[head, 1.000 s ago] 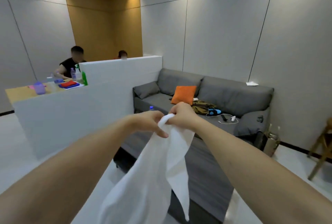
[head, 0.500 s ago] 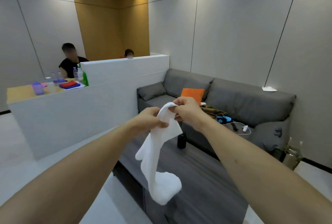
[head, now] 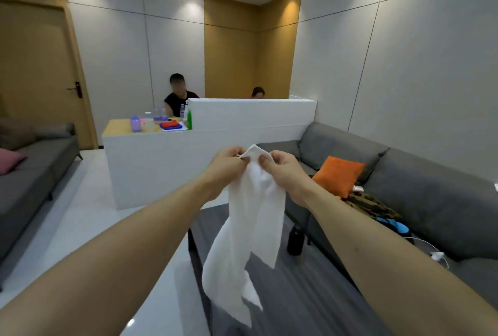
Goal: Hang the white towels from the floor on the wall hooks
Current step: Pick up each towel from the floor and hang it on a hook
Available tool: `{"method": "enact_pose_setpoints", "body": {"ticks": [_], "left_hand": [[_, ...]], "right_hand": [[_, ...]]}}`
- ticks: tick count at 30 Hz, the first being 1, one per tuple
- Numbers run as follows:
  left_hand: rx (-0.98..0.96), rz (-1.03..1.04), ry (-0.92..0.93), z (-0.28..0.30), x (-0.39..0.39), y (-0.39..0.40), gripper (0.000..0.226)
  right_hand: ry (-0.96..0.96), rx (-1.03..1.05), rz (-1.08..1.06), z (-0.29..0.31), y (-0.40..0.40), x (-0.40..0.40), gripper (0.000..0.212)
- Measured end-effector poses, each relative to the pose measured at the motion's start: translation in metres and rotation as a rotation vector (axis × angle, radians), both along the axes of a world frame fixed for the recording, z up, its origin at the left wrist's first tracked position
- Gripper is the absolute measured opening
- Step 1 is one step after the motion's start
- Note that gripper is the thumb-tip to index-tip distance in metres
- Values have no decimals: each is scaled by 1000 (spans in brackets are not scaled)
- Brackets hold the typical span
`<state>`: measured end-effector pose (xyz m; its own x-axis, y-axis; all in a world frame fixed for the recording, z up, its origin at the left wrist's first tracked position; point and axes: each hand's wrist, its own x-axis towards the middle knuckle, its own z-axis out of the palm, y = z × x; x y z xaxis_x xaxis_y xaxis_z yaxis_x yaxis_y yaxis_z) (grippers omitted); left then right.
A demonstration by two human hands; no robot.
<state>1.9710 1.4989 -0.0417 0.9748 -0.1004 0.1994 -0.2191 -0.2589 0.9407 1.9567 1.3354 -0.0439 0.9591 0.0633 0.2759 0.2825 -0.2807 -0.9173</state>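
Note:
A white towel (head: 250, 230) hangs in front of me at chest height, held up by its top edge. My left hand (head: 225, 167) pinches that edge on the left and my right hand (head: 285, 171) pinches it on the right, a short span of cloth bunched between them. The rest of the towel drops loosely over the dark low table. No wall hooks show in this view, and no other towel on the floor.
A dark grey low table (head: 296, 295) lies below the towel, a black bottle (head: 296, 240) on it. A grey sofa (head: 420, 201) with an orange cushion (head: 338, 175) runs along the right. A white counter (head: 188, 158) stands ahead, two people behind it. A wooden door (head: 35, 71) is at left.
My view has swung left, so the door and a second sofa now show. Both hands kept hold of the towel's top edge, and the towel has unfurled and hangs longer.

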Motion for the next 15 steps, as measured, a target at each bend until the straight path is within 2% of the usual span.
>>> {"method": "enact_pose_setpoints", "body": {"ticks": [4,8,11,13,15], "left_hand": [[14,-36,25,8,0,-2,14],[80,138,-9,9,13,0,15],[59,204,-39,6,28,7,15],[59,275,-67,5,43,16,14],[59,366,-93,2,62,32,15]], "right_hand": [[46,-99,132,0,-9,8,49],[214,-140,307,0,-29,25,48],[269,-419,368,-6,-41,44,42],[234,-610,322,-14,-46,65,34],[210,-712,243,-27,-53,93,35]]}}
